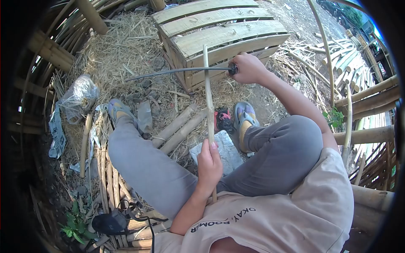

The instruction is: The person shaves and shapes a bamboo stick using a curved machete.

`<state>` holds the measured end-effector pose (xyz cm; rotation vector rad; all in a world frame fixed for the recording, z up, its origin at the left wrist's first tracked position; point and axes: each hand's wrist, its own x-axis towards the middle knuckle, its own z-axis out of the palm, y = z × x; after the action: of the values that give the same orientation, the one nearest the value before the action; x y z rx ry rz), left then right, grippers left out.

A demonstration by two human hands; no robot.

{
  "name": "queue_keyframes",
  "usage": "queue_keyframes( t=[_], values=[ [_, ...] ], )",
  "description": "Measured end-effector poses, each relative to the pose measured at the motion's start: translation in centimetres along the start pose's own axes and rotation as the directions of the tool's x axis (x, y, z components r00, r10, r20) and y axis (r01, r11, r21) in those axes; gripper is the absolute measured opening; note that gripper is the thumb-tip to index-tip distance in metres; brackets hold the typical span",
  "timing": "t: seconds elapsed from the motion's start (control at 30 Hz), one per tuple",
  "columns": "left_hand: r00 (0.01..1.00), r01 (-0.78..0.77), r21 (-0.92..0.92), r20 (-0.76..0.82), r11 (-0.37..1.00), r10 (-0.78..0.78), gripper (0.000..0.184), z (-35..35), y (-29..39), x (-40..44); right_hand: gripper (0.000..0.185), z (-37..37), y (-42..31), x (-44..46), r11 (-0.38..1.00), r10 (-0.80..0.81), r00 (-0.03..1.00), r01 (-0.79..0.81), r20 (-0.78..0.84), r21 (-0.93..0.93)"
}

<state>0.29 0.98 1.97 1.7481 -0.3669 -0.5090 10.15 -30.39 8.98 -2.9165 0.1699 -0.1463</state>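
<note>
- Wooden stick [209, 101]: between our legs [145, 162], our left hand [209, 165] curled closed round it.
- Knife [185, 69]: our right hand [248, 68] clenched on its handle [233, 68], blade [160, 73] crossing the stick near its far end.

Single head-worn view, looking forward and down.

Black capital lettering [227, 222] on front of beige, short-sleeved cloth T-shirt [282, 211], worn by person: "OKAY, BOOMER", plainly legible.
</note>
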Motion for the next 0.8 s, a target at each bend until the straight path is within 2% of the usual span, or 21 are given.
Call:
queue_keyframes(
  t=[0.13,0.2,0.37,0.5,0.6,0.63,0.7,0.8],
  values=[
    [0.998,-0.056,0.095,-0.013,0.994,0.057,0.02,-0.2,0.8,-0.5,0.017,-0.9,-1.2,0.2,0.986,0.073,0.997,-0.069,0.021,-0.149],
    [0.998,-0.061,0.118,0.024,0.991,0.059,0.02,-0.3,1.1,-0.9,0.019,-0.7,-0.6,0.5,0.983,0.142,0.99,-0.142,-0.014,-0.118],
    [0.996,-0.049,0.089,0.081,0.995,0.041,0.022,-0.2,0.8,-1.5,0.021,-1.2,1.5,0.8,0.954,0.256,0.966,-0.258,-0.031,-0.153],
    [0.994,-0.067,0.038,0.092,0.997,0.063,0.022,-0.3,0.7,-1.7,0.023,-2.7,1.7,0.4,0.937,0.24,0.969,-0.245,-0.053,-0.248],
    [0.988,-0.092,0.021,0.123,0.996,0.089,0.024,-0.4,1.1,-2.0,0.022,-3.2,4.9,0.9,0.896,0.318,0.924,-0.366,-0.214,-0.25],
    [0.985,-0.13,-0.027,0.115,0.991,0.132,0.023,-0.3,1.5,-2.2,0.023,-3.5,6.2,0.7,0.872,0.322,0.891,-0.411,-0.319,-0.267],
    [0.972,-0.207,-0.118,0.086,0.971,0.217,0.023,-0.3,2.3,-2.6,0.026,-4.6,8.1,0.5,0.818,0.47,0.831,-0.536,-0.297,-0.208],
    [0.989,-0.01,-0.246,0.139,0.969,0.046,0.022,-0.4,-0.3,-0.8,0.031,-5.3,8.3,-0.9,0.825,0.518,0.791,-0.563,-0.326,-0.053]
  ],
)
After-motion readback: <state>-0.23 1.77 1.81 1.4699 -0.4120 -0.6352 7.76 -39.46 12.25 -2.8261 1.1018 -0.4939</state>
